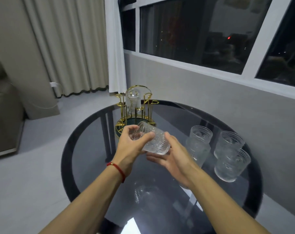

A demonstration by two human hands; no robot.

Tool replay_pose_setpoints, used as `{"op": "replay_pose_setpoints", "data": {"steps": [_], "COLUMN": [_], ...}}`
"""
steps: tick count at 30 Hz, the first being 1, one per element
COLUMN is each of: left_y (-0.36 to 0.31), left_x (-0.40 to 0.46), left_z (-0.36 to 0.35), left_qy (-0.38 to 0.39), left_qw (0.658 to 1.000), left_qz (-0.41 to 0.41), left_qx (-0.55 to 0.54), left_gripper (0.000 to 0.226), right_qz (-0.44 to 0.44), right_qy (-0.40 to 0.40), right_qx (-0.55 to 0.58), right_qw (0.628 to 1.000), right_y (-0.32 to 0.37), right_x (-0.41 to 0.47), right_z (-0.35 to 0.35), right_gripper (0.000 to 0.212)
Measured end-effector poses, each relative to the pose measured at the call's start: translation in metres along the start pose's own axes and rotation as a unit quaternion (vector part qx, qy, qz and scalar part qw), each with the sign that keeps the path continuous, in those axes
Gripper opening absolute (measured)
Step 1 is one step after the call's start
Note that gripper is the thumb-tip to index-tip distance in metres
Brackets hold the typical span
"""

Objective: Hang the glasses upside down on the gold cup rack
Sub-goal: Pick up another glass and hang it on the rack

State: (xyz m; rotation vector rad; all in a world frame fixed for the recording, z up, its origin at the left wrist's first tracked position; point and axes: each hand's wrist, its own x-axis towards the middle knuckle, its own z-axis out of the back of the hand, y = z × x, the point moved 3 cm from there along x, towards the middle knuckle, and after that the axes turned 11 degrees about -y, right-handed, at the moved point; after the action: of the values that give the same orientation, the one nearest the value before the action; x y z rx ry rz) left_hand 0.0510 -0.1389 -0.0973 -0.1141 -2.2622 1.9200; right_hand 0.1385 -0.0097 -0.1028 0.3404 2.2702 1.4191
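Observation:
A clear ribbed glass point(156, 142) lies on its side in the air over the table, its mouth turned away toward the rack. My left hand point(131, 146) grips it near the mouth end, thumb across its wall. My right hand point(170, 156) cups its base end from the right and below. The gold cup rack point(140, 107) stands at the table's far edge on a round green base. One glass point(133, 100) hangs upside down on a rack post. Several more glasses stand upright on the right, the nearest point(232, 166) and another point(200, 137) among them.
The round dark glass table point(160, 208) has a black rim and mirrors the held glass. A grey wall with a window runs along the right. Curtains hang behind the rack, and a sofa edge point(4, 115) shows at the left.

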Motion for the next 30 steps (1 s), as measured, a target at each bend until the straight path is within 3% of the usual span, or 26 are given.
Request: {"op": "replay_pose_setpoints", "data": {"steps": [4, 7, 9, 13, 17, 30], "left_y": [0.016, 0.034, 0.050, 0.087, 0.100, 0.102], "left_x": [0.020, 0.040, 0.054, 0.067, 0.069, 0.071], "left_z": [0.008, 0.014, 0.017, 0.014, 0.010, 0.008], "left_qy": [0.040, 0.058, 0.052, 0.068, 0.062, 0.046], "left_qw": [0.990, 0.972, 0.938, 0.825, 0.793, 0.779], "left_qz": [-0.082, -0.110, -0.158, -0.215, -0.225, -0.231], "left_qx": [0.110, 0.199, 0.303, 0.519, 0.563, 0.581], "left_gripper": [0.056, 0.047, 0.055, 0.064, 0.068, 0.066], "right_qz": [0.114, 0.256, 0.311, 0.348, 0.349, 0.342], "right_qy": [-0.043, -0.143, -0.181, -0.268, -0.331, -0.176], "right_qx": [-0.075, -0.211, -0.235, -0.216, -0.209, -0.366], "right_qw": [0.990, 0.933, 0.903, 0.872, 0.852, 0.847], "right_y": [0.013, 0.034, 0.051, 0.093, 0.134, 0.163], "right_x": [0.017, 0.026, 0.030, 0.059, 0.114, 0.227], "right_z": [-0.004, 0.001, 0.004, 0.010, 0.006, -0.042], "right_gripper": [0.041, 0.056, 0.063, 0.062, 0.063, 0.080]}}
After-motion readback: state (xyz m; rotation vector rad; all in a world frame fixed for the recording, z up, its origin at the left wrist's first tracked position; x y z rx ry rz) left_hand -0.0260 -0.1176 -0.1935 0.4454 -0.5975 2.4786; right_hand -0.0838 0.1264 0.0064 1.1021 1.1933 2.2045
